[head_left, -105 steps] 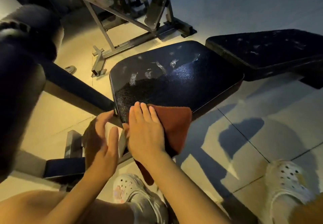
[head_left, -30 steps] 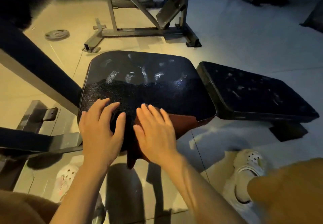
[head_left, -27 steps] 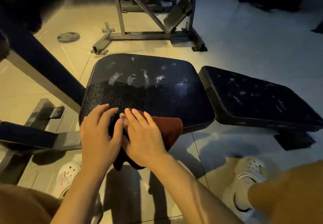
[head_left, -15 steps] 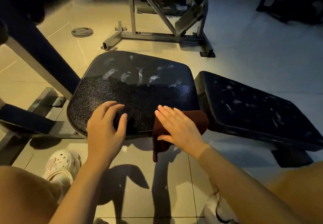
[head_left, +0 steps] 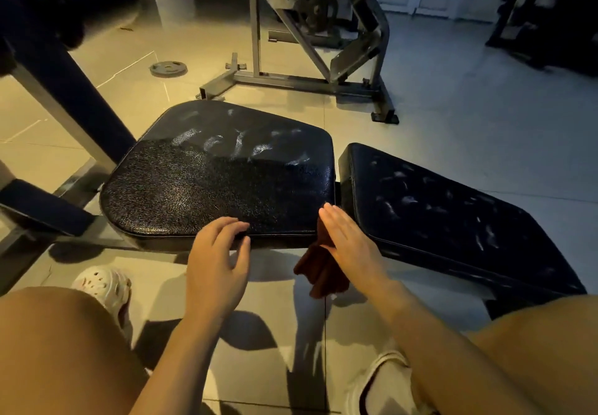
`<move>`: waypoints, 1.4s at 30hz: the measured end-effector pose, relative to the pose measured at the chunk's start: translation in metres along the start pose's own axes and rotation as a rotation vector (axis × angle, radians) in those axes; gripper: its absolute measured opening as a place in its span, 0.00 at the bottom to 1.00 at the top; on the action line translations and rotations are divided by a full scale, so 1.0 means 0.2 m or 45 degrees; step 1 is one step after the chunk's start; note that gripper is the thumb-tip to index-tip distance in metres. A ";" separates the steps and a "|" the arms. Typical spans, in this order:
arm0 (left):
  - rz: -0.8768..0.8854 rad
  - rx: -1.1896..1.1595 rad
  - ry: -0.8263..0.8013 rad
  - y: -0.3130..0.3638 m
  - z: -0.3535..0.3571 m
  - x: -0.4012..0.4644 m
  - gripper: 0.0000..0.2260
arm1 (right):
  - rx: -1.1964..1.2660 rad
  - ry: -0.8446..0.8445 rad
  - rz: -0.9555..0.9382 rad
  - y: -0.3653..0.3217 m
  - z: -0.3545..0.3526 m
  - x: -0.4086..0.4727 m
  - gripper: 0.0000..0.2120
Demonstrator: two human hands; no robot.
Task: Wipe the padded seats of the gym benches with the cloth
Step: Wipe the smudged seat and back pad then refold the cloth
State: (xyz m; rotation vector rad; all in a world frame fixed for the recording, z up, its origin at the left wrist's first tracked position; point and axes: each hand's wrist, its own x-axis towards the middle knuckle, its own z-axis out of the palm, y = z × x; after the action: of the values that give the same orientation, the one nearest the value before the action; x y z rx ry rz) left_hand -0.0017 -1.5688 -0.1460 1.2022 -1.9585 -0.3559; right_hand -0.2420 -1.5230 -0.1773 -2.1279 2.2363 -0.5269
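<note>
Tiled gym floor point(head_left: 453, 116), dim. Left seat point(head_left: 220, 188) near half wiped, far half smudged; right seat point(head_left: 437, 217) untouched. Right hand point(head_left: 348, 243), fingers straight, pressed cloth point(head_left: 318, 269) at the near gap, hanging down, long axis vertical. Left hand point(head_left: 216, 259) loose, empty. Advice: flat palm, overlapping strokes farward.

Head-worn camera looks forward and down, close above the bench seat point(head_left: 220, 184).

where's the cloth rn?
In the head view, the cloth hangs under the right hand at the near right corner of the left seat pad, by the gap to the right pad.
</note>
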 end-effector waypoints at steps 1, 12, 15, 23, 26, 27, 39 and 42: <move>0.027 0.027 0.020 0.04 0.02 -0.03 0.09 | 0.075 -0.026 0.042 0.02 -0.03 -0.01 0.31; -0.117 -0.203 -0.277 0.48 0.21 -0.23 0.23 | 0.395 0.252 -0.029 0.08 -0.54 -0.20 0.14; -0.177 -0.371 -0.340 0.64 0.26 -0.21 0.26 | 0.460 0.390 -0.100 0.10 -0.70 -0.24 0.11; -0.291 -0.829 -0.306 0.59 0.33 -0.17 0.09 | 0.450 0.575 -0.065 0.19 -0.83 -0.20 0.14; -0.301 -0.824 -0.208 0.62 0.35 -0.11 0.12 | 0.368 0.555 0.004 0.23 -0.80 -0.20 0.15; -0.266 -0.793 -0.205 0.63 0.36 -0.08 0.13 | 0.332 0.551 0.033 0.25 -0.80 -0.21 0.13; -0.351 -0.683 -0.085 0.60 0.47 0.11 0.11 | 0.222 0.096 0.592 0.32 -0.67 -0.38 0.14; -0.246 -0.522 -0.112 0.65 0.52 0.30 0.03 | 0.305 -0.002 0.745 0.35 -0.61 -0.36 0.19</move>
State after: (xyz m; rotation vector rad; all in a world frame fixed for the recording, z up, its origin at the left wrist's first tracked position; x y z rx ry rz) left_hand -0.1743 -1.5703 -0.1080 1.1181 -1.7317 -0.8774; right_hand -0.3332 -1.4238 -0.0953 -1.2756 2.4769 -0.7019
